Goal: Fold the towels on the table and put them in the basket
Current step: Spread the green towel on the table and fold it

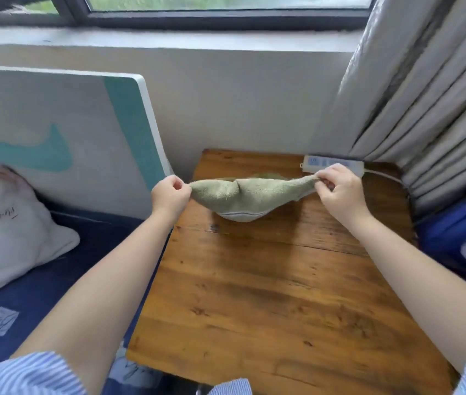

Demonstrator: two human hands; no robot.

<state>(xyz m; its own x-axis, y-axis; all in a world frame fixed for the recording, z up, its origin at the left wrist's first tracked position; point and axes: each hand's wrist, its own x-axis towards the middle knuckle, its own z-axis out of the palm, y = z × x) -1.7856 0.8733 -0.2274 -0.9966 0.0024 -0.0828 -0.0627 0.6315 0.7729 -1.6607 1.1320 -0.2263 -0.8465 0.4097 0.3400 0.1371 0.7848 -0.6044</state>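
**Green towel stretched between both hands over the bench**

The green towel (247, 193) hangs in a shallow sag above the far half of the wooden bench (269, 295), its long axis running left to right across the person's front, with a pale hem at the lowest point. The left hand (170, 194) pinches its left end and the right hand (337, 189) pinches its right end, so the cloth lies between them, equally near to both. Any fold probably turns on bringing one end across to the other. Behind the right hand rests a white power strip (331, 164) (its cable trails toward the curtain (425, 109)). No basket shows in view.
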